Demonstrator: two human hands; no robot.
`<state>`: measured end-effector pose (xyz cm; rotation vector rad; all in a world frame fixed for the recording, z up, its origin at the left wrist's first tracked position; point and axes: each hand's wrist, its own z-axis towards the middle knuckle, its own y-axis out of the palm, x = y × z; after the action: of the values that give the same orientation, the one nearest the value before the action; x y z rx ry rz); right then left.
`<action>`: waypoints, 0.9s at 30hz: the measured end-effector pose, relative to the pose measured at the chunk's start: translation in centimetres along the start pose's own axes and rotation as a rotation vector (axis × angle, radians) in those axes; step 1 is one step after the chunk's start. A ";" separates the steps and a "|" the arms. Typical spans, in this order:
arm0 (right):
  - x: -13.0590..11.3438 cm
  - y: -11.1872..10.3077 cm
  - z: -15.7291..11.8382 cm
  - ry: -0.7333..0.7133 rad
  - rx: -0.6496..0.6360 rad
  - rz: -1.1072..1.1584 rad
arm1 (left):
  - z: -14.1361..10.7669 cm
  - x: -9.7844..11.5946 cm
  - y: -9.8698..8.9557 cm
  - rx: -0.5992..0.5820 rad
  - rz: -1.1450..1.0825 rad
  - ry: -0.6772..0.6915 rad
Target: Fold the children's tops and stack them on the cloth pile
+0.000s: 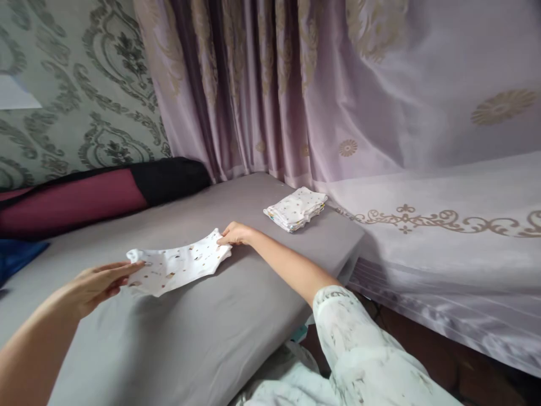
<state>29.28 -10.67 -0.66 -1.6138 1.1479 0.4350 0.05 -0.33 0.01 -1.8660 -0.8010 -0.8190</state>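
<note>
A white cloth [180, 265] with small brown and dark prints is stretched between my two hands, just above the grey bed surface. My left hand [99, 282] pinches its left end, thumb and fingers closed on the fabric. At the cloth's upper right corner, my right hand [236, 233] grips the edge with closed fingers. Farther back to the right lies a stack of folded white printed cloths [297, 207], apart from both hands.
The bed [203, 349] has a grey sheet, its right edge running beneath my right arm. A maroon and black bolster [105, 194] lies along the patterned wall. Blue fabric [17, 258] sits at far left. Purple curtains [329, 113] hang behind and right.
</note>
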 end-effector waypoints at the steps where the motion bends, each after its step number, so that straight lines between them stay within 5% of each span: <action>1: 0.2 -1.1 -0.3 0.017 0.010 -0.001 | -0.2 0.9 0.6 -0.025 -0.028 0.015; 11: 4.0 -14.6 -3.9 0.187 0.353 -0.042 | -1.3 10.8 12.0 -0.136 -0.239 0.202; 17: 5.7 -21.7 -4.9 0.363 0.582 -0.062 | -2.3 14.6 19.7 -0.276 -0.307 0.347; 27: 9.2 -25.9 -3.9 0.373 0.806 0.283 | -3.1 17.6 29.6 -0.318 -0.477 0.319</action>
<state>54.45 -18.85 7.84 -0.8389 1.5781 -0.1684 33.02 -10.76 1.06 -1.7634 -0.9647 -1.5789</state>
